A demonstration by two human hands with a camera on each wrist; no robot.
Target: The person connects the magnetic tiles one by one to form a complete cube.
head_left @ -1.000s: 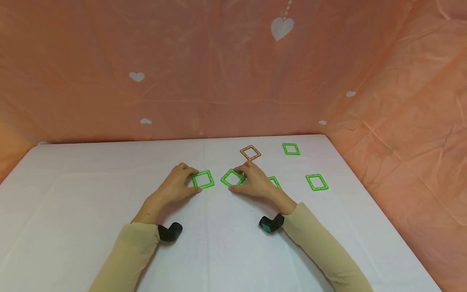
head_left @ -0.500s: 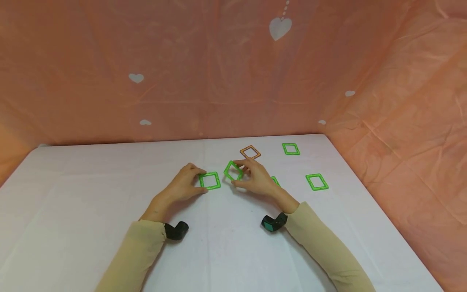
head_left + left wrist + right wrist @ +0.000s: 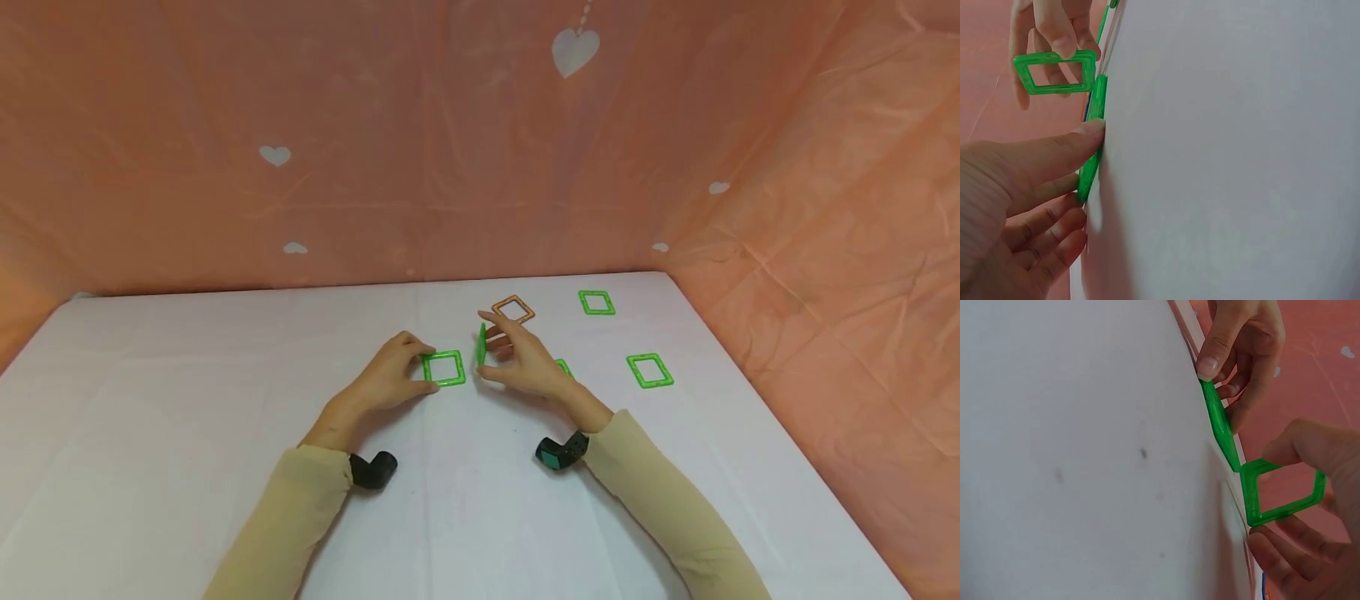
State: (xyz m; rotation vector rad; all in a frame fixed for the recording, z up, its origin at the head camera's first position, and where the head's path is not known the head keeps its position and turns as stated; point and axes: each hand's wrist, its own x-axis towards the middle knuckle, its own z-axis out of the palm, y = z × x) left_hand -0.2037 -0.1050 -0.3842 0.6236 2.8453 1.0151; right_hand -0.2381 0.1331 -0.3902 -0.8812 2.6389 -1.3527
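Observation:
My left hand (image 3: 393, 372) holds a green square frame tile (image 3: 458, 367) by its left side, thumb on the near edge and fingers on the far one; the tile lies flat on the white table. Just to its right, my right hand (image 3: 522, 357) pinches a second green square tile (image 3: 482, 345) between thumb and fingers. That one stands upright, nearly edge-on in the head view, and its open middle shows in the right wrist view (image 3: 1251, 494). In both wrist views the upright tile's lower edge is close beside the flat tile's right edge.
An orange square tile (image 3: 528, 316) lies beyond my right hand. Two more green tiles lie to the right, one far back (image 3: 597, 312) and one nearer (image 3: 650, 383). Another green tile (image 3: 564, 367) is partly hidden behind my right hand. A pink curtain (image 3: 420, 167) rises behind the table.
My left hand has slid its flat tile rightward. My right hand has turned its tile from lying nearly flat to upright. The gap between the two tiles has narrowed.

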